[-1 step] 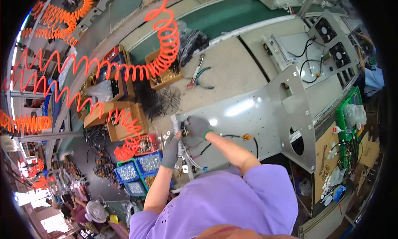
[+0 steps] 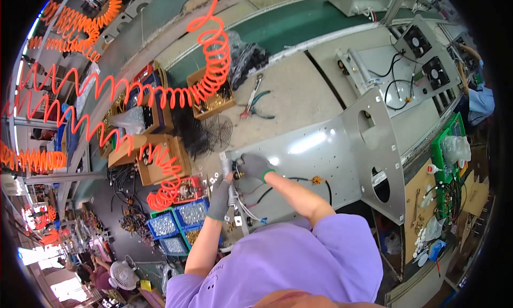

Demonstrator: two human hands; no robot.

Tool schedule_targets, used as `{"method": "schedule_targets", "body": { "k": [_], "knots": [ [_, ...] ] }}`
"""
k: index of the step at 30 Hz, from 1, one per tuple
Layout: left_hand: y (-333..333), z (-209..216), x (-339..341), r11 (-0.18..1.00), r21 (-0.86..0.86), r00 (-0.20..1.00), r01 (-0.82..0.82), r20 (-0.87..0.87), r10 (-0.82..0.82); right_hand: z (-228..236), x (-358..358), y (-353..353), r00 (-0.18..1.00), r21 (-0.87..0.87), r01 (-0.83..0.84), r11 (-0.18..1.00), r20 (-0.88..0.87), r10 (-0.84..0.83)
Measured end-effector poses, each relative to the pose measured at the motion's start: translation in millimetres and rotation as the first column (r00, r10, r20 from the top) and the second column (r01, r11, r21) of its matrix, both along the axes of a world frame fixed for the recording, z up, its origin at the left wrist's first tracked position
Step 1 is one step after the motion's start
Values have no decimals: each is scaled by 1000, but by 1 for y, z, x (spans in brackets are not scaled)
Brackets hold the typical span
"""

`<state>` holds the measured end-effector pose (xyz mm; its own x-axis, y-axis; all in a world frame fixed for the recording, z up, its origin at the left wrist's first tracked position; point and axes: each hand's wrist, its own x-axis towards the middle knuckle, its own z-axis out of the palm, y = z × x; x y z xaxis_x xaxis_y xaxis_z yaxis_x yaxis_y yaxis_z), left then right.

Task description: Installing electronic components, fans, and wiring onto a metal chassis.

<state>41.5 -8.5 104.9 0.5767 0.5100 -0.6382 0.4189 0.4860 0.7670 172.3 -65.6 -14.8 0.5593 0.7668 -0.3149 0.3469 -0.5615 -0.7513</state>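
My two hands, in grey gloves, meet at the left end of a large perforated grey metal panel (image 2: 299,163). My right hand (image 2: 254,167) has its fingers closed around a small dark fitting (image 2: 237,172), whose shape is mostly hidden. From the near side, my left hand (image 2: 219,197) reaches in, its fingers bent against a ribbed silver tube (image 2: 232,193) along the panel's end. What the left fingers pinch, if anything, is hidden. White wires (image 2: 246,207) trail from the tube toward my body. A black cable with an orange tie (image 2: 316,179) lies across the panel.
Beyond the panel lie pliers (image 2: 259,106) and a wrench (image 2: 258,83). Blue bins of small metal parts (image 2: 192,212), a red bin (image 2: 189,189) and cardboard boxes (image 2: 160,163) stand at left. Coiled red air hoses (image 2: 216,56) hang overhead. An upright end plate (image 2: 377,153) closes the right side.
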Motion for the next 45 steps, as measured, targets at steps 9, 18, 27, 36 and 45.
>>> {"method": "schedule_targets", "body": {
  "k": [9,18,27,36,45],
  "knots": [
    [5,15,2,1000,-19,1000,20,2,-20,114,266,-29,659,585,540,606,155,-736],
    [3,14,-2,997,-69,999,-44,-5,44,276,482,-58,740,696,610,379,-671,40],
    [14,6,0,992,-119,998,-51,19,54,310,381,-24,697,606,674,423,-712,-89],
    [3,7,-8,995,-96,998,-36,-47,32,285,505,-11,718,527,642,557,-667,-196],
    [22,-7,-3,999,-34,999,3,-41,-4,235,212,-95,558,582,742,333,-811,174]
  ]
}}
